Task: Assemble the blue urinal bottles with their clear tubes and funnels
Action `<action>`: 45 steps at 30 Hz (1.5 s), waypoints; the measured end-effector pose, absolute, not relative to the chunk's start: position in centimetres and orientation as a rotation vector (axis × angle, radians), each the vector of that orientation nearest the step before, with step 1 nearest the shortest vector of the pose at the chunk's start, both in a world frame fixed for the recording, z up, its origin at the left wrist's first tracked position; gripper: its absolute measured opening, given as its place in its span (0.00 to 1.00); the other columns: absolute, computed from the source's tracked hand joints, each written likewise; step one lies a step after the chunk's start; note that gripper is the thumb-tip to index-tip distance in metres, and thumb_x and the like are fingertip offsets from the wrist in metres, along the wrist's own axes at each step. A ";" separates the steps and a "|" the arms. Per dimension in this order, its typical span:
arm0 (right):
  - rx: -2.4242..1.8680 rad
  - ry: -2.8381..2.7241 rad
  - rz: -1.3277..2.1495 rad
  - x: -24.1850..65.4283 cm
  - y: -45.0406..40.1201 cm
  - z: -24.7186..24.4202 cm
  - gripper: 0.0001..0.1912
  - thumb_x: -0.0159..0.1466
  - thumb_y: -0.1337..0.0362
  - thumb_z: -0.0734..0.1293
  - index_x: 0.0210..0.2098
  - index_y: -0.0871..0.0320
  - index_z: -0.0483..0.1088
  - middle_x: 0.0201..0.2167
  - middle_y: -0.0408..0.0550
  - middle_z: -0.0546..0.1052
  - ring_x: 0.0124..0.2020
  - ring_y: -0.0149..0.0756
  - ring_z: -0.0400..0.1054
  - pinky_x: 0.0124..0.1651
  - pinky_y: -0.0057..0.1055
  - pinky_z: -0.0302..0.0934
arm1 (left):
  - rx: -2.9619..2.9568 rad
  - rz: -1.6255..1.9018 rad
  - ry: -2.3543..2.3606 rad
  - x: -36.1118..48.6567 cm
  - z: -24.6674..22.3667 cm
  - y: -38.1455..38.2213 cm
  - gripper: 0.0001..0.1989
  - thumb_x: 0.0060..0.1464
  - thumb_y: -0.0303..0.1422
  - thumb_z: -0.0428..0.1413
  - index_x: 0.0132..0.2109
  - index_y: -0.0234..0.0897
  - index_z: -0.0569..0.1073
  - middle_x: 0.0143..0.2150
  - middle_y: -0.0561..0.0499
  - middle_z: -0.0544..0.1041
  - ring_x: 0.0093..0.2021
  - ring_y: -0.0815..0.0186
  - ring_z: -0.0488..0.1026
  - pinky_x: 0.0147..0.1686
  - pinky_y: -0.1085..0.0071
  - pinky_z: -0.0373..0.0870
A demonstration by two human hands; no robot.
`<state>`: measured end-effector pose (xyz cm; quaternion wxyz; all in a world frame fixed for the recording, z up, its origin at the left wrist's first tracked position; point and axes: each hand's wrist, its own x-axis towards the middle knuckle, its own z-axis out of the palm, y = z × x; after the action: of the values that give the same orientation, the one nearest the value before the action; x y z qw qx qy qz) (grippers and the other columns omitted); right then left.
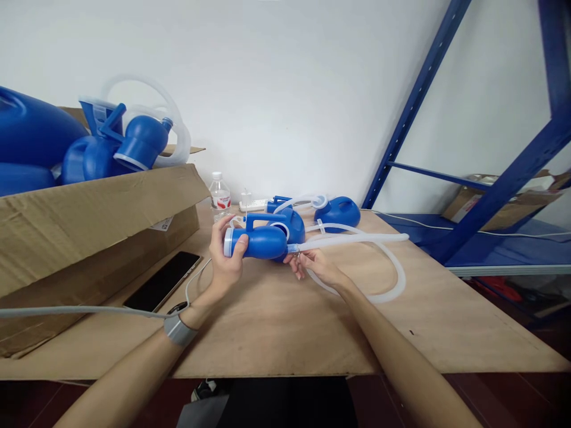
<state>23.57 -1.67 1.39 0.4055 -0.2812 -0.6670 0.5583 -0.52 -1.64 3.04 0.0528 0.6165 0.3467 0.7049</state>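
Head | wooden table [276, 333], white wall [285, 89], rack [504, 189] | left hand [226, 260] grips cup [264, 242] | right hand [319, 265] pinches hose clip [297, 252]

Table front [276, 339] passable; carton [102, 211] blocks left, hose [400, 274] right.

The head-worn camera looks from above the near-edge side of the table [276, 351], facing forward and down toward its far edge and the wall [285, 89]. Range is near: left hand [226, 264] and right hand [320, 265] appear mid-frame.

Wooden table [276, 333], phone [163, 281], bottle [220, 200], carton [100, 223], blue jug [341, 214]
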 end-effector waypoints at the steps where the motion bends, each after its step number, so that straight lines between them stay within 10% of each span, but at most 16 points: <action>1: -0.713 -1.673 1.415 23.5 -1.7 1.4 0.31 0.59 0.35 0.70 0.36 0.60 0.76 0.24 0.44 0.72 0.22 0.30 0.66 0.25 0.29 0.56 | 1.874 2.144 1.051 -0.5 3.0 -1.6 0.23 0.61 0.47 0.56 0.57 0.39 0.68 0.48 0.45 0.77 0.46 0.57 0.77 0.47 0.59 0.74; 45: -0.953 -1.781 1.350 22.9 -3.3 3.6 0.26 0.62 0.42 0.70 0.21 0.57 0.66 0.18 0.41 0.67 0.22 0.29 0.60 0.28 0.30 0.55 | 1.865 2.209 1.038 -0.4 2.0 -1.6 0.24 0.61 0.47 0.55 0.58 0.39 0.69 0.47 0.46 0.77 0.45 0.58 0.76 0.47 0.61 0.74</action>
<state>22.88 -3.27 3.62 0.3487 -0.3677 -0.6870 0.5208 -0.43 -1.59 2.00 0.0350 0.6069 0.3377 0.7187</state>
